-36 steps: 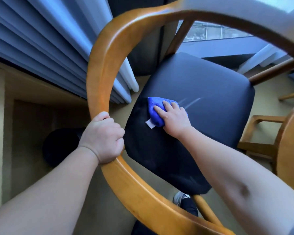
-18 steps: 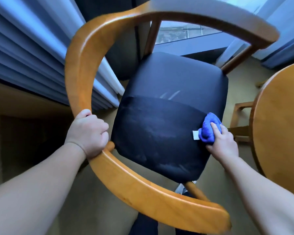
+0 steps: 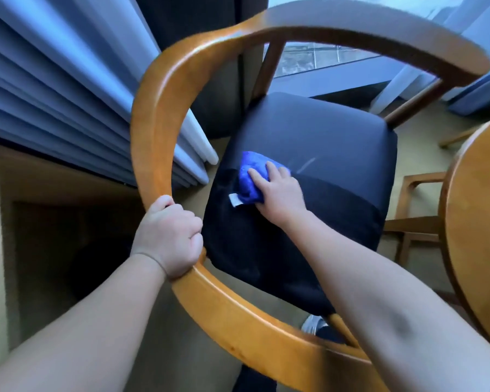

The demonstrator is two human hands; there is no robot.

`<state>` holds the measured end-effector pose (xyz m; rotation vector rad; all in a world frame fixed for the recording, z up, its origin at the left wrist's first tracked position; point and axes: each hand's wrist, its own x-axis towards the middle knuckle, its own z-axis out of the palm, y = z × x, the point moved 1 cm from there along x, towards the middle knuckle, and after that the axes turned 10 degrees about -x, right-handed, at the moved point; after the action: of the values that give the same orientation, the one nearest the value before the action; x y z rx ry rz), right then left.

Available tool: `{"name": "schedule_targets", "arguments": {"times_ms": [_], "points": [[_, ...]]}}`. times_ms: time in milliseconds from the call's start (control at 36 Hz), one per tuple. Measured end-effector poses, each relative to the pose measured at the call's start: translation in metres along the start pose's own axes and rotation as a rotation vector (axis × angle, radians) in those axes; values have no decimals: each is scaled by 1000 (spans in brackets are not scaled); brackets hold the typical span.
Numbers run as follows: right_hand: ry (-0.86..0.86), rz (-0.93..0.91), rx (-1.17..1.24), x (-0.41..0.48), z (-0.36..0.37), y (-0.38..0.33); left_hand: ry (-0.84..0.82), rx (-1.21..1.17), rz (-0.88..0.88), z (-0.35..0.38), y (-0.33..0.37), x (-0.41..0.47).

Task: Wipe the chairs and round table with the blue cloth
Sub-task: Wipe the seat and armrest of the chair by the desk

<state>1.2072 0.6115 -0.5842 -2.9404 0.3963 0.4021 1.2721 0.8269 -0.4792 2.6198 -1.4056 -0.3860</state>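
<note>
We are partway through the first chair, wiping its dark seat (image 3: 323, 142). Our right hand (image 3: 280, 193) lies over the bunched blue cloth (image 3: 251, 179), fingers laid out on top and pressing it down. The cloth sits toward the seat's nine o'clock side, with its white tag trailing. Our left hand (image 3: 170, 236) is clenched round the curved wooden rail (image 3: 159, 114) at about eight o'clock, steadying the chair.

The near half of the seat looks darker, which we take as already wiped. The far half toward twelve o'clock looks untouched, so the next stroke should go back across, one band farther out. The rail, the second chair (image 3: 416, 222) and the round desk (image 3: 481, 222) at three o'clock remain.

Half a second ago the cloth was at the seat's three o'clock edge; it has since swept across to the left. The left hand has kept its grip.
</note>
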Motion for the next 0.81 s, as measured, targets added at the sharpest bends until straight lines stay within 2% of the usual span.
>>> {"name": "schedule_targets", "arguments": {"times_ms": [111,194,306,500,667,806], "points": [[-4,-89,-83,38,-4,-38,28,-30,7,-1,-1,0],[-30,-83,-127,56,-3,-53,14,-41,11,0,-1,1],[-101,-34,-129,66,10,-55,-13,-40,-3,1,-1,0],[-110,-40,-187,67,11,-49,-24,-25,0,-2,-2,-1],[-164,37,-170,41,13,8,-22,-13,4,-2,-1,-1],[-192,199,-141,2,18,80,-37,-5,-10,-3,0,0]]}}
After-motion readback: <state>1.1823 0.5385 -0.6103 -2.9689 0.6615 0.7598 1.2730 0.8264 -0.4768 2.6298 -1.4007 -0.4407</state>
